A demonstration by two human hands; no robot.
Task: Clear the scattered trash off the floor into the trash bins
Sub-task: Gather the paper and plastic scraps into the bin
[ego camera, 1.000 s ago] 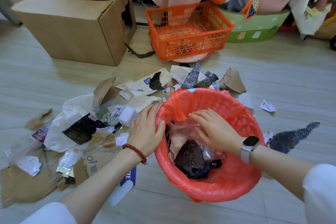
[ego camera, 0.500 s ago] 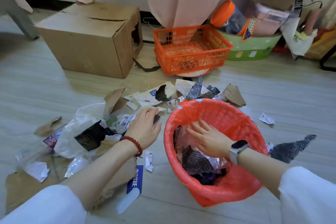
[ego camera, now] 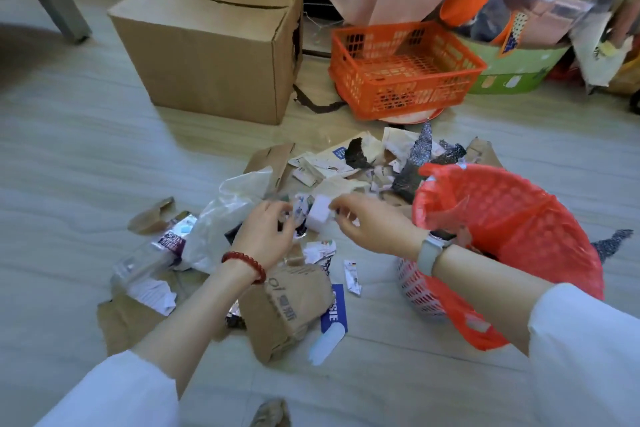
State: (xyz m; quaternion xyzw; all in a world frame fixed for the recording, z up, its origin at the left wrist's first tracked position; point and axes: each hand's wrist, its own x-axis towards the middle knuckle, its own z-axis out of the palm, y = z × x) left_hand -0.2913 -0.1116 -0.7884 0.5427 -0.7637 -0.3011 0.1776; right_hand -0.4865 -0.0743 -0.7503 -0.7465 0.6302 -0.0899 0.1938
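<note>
- Two hands work over the middle of the litter: the left hand [ego camera: 265, 236], with a red bead bracelet at the wrist, has its fingers curled down into the scraps and seems to pinch a small piece, though blur hides exactly what.
- The right hand [ego camera: 374, 225], wearing a watch, reaches across with fingertips closing on a small white block [ego camera: 320, 217] lying between the two hands; whether it is truly gripped I cannot tell.
- Around them the trash pile [ego camera: 277, 253] is thick on the floor [ego camera: 86, 156]: a crumpled clear plastic bag [ego camera: 225, 218], a torn brown paper bag [ego camera: 291, 308], a blue-and-white label [ego camera: 334, 312], cardboard flaps, paper scraps and dark glittery strips.
- Just beside the right wrist stands the trash bin [ego camera: 512, 229], a basket lined with a red bag; its inside is mostly hidden here, so how full it is cannot be judged.
- Beyond, a cardboard box [ego camera: 207, 55] and an orange crate [ego camera: 405, 69] stand apart from the mess.
- Judgement: most of the work is left; only the area near the bin looks thinner, and far strips still wait.
</note>
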